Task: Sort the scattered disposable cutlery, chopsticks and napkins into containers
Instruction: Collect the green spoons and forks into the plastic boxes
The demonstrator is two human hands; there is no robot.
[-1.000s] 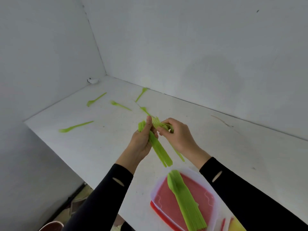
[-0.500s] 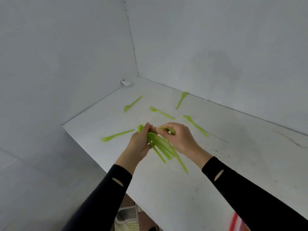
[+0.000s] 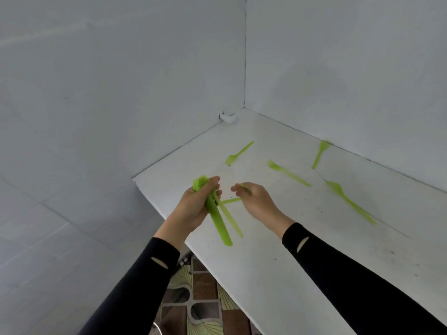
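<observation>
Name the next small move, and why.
Probably the right hand picks up the fork lying between the hands and adds it to the bundle the left hand grips. It's the nearest loose one on the table; no container is in view.

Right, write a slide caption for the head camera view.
Left hand grips a bundle of green cutlery above a white table; loose forks lie scattered beyond.

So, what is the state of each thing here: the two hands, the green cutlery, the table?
Left hand: grips the cutlery bundle, heads up.
Right hand: apart from the bundle, fingers curled; green sliver there, grip unclear.
Loose cutlery pieces: four lie flat, scattered on the table.
Fifth piece: on the table, partly hidden by the hands.
</observation>
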